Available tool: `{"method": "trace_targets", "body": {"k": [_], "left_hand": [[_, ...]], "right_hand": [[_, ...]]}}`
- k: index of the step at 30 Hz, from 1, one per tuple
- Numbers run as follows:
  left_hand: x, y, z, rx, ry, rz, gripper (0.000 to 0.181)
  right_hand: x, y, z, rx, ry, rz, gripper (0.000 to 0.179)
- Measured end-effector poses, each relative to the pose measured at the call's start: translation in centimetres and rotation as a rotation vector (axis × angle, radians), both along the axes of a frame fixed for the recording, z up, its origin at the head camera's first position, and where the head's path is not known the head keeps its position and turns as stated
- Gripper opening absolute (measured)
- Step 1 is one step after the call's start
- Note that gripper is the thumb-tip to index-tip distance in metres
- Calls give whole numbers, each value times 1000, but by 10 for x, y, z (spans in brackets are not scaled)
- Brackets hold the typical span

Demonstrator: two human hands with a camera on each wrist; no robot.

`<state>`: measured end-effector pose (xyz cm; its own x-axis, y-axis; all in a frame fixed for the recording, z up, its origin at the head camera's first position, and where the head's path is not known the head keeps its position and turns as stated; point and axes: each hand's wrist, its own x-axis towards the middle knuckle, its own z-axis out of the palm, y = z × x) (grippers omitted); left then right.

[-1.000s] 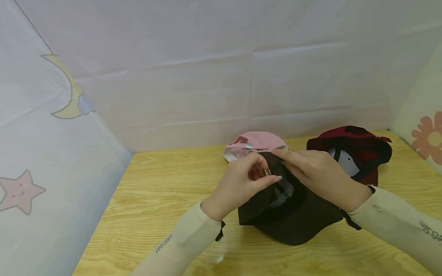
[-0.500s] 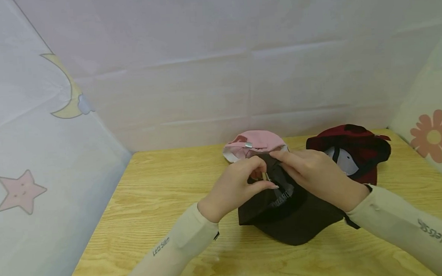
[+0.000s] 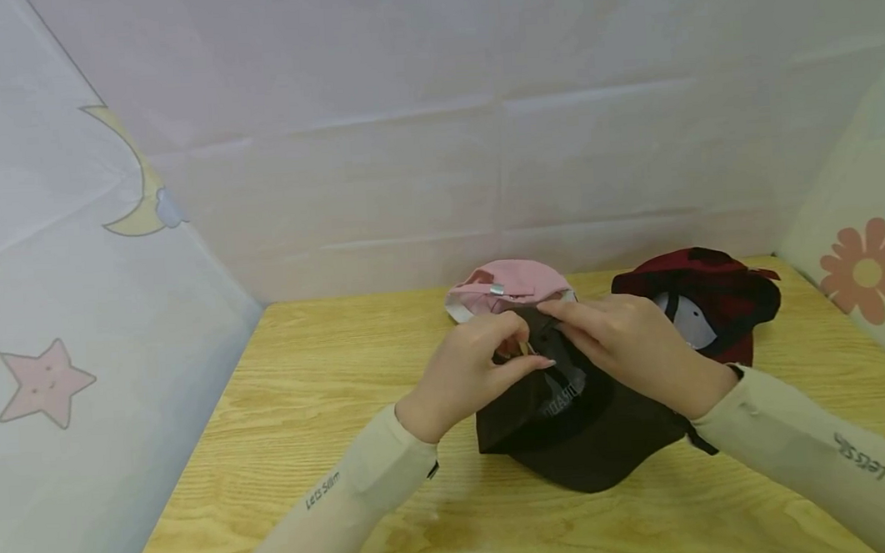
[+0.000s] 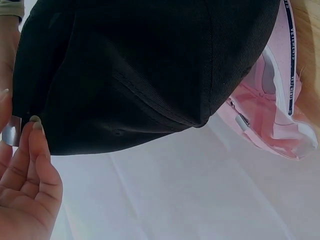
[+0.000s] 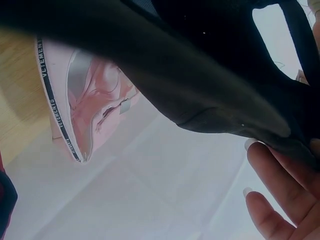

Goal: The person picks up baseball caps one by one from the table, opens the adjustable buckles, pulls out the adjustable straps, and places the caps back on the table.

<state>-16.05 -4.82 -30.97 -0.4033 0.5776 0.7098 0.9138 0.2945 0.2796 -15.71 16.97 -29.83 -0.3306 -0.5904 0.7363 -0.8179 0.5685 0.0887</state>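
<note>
A dark baseball cap [image 3: 601, 435] with lettering on its front stands on the table, its brim toward me. My left hand [image 3: 462, 367] pinches a small metal buckle [image 4: 11, 131] at the cap's strap, thumb and fingers curled around it. From the other side my right hand [image 3: 634, 346] grips the cap's back edge; its fingers [image 5: 280, 172] lie against the fabric in the right wrist view, and its thumb is hidden in the head view. Just behind the dark cap lies a pink cap [image 3: 525, 276], its silver buckle facing me.
A red and black cap [image 3: 713, 275] lies on its side behind my right hand, its light lining showing. The wooden table [image 3: 327, 374] meets a pale cloth backdrop [image 3: 378, 188] at the back, with printed cloth on both sides.
My left hand has shifted slightly left and the gap between its thumb and fingers has varied a little at the buckle. The right hand and the cap hardly move.
</note>
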Motion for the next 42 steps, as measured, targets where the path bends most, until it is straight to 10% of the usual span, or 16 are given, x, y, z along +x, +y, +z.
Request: {"method": "trace_targets", "body": {"k": [31,42], "left_hand": [[3,-3,-7,102,83,97,26],[11,2,-13,-25,-169,311,43]], "right_hand": [[-1,3,4,-20,-54,-29,56],[-1,4,4,-16,-91,-56,59]]}}
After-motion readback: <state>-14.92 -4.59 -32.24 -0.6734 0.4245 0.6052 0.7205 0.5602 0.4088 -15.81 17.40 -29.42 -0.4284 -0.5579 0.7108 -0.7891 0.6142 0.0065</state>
